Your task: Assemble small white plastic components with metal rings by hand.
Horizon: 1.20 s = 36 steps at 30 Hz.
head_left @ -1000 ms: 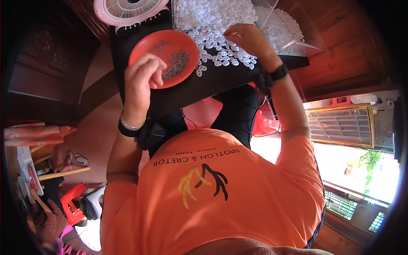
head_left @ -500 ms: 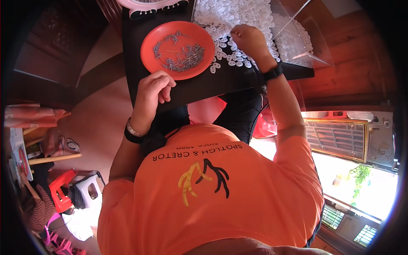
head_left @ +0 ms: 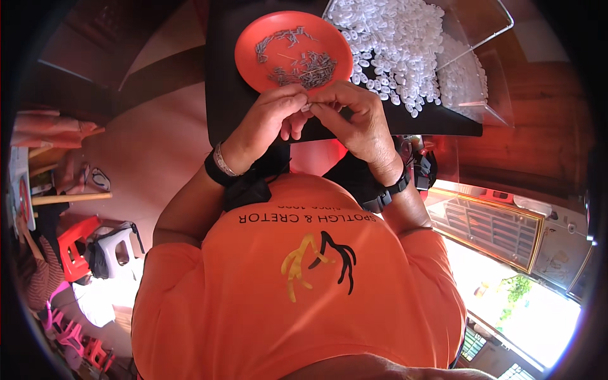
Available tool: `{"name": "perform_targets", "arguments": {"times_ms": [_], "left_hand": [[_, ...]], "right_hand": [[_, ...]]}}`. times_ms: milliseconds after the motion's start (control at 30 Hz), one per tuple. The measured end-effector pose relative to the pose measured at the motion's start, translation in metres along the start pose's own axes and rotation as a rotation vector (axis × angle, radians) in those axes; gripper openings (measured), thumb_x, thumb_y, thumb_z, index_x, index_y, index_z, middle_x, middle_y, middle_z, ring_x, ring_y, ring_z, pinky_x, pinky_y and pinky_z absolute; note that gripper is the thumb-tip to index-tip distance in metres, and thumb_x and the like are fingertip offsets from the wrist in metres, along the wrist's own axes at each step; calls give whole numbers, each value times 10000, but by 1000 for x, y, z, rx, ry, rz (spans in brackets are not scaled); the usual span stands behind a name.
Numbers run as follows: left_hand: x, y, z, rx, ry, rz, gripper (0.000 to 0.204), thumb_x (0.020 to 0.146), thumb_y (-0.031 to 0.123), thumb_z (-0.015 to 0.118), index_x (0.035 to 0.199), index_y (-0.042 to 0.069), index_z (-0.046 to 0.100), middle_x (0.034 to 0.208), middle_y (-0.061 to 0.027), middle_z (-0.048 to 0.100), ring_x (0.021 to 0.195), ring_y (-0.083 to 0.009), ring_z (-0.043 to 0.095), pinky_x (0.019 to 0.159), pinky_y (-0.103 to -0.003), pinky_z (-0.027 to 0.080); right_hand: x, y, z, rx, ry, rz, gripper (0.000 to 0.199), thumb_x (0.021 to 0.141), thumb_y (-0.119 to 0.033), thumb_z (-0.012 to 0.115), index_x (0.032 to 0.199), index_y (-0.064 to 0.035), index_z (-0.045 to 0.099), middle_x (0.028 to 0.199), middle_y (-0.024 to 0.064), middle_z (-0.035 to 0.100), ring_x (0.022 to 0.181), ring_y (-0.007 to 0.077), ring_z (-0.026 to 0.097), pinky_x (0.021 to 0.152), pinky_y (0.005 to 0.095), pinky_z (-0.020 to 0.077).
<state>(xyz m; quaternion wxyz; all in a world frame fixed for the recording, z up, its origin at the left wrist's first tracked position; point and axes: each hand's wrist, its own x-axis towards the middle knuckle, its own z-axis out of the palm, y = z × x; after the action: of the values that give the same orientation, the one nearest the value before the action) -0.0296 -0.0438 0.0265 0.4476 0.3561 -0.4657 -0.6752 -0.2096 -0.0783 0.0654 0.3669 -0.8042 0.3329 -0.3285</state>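
Observation:
My left hand (head_left: 269,120) and my right hand (head_left: 361,123) meet fingertip to fingertip in front of the orange plate. A small white plastic piece (head_left: 306,107) shows between the tips, pinched by my right thumb and forefinger. My left thumb and forefinger are also pressed together against it; whatever they hold is too small to make out. Just beyond my hands, the round orange plate (head_left: 246,47) carries many small grey screw-like pieces (head_left: 316,68). To its right spreads a heap of white oval plastic pieces (head_left: 399,38), each with holes.
The black table (head_left: 223,69) lies beneath it all. At the right, a clear plastic box (head_left: 500,95) lies around more white pieces. Stools, a red one (head_left: 76,250) and a white one (head_left: 117,250), stand on the floor at the left.
My right hand has come back from the white heap toward me and joined my left hand. My left hand has shifted right. The whole view has moved a little.

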Motion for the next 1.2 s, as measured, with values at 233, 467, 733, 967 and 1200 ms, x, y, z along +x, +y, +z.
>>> {"name": "perform_targets", "arguments": {"times_ms": [233,467,733,967,1200], "left_hand": [[-4,-2,-4,-372,-56,-22,235,936,245,441,875,36,529,672,-10,494,560,-117,513,476,-202,366],[-6,-3,-7,-366,103,37,172,921,209,482,851,55,509,650,8,463,561,-100,483,489,-212,350],[-13,-3,-18,-95,110,45,186,917,215,484,807,67,501,634,22,442,558,-76,456,488,-204,331],[-16,-8,-19,-109,215,7,182,905,199,483,785,64,499,635,22,456,547,-69,446,492,-202,338],[-16,-3,-16,-126,289,-32,158,877,169,536,772,54,512,590,30,441,512,-64,428,469,-208,328]], "right_hand": [[7,-2,8,6,29,-32,107,767,-28,679,872,-26,660,783,64,623,652,139,607,587,251,485],[9,-8,22,-168,149,-187,183,718,-62,729,876,-43,638,826,69,640,720,207,657,597,306,528],[25,-6,11,-266,-59,-221,154,720,-78,707,864,-82,655,787,69,631,706,264,639,592,329,522],[113,56,-39,-808,-121,-196,192,816,-160,602,968,-69,676,865,116,661,770,275,642,665,352,500],[133,75,-12,-1231,-339,-194,182,793,-244,591,797,-73,653,773,127,648,771,320,632,672,423,501]]}}
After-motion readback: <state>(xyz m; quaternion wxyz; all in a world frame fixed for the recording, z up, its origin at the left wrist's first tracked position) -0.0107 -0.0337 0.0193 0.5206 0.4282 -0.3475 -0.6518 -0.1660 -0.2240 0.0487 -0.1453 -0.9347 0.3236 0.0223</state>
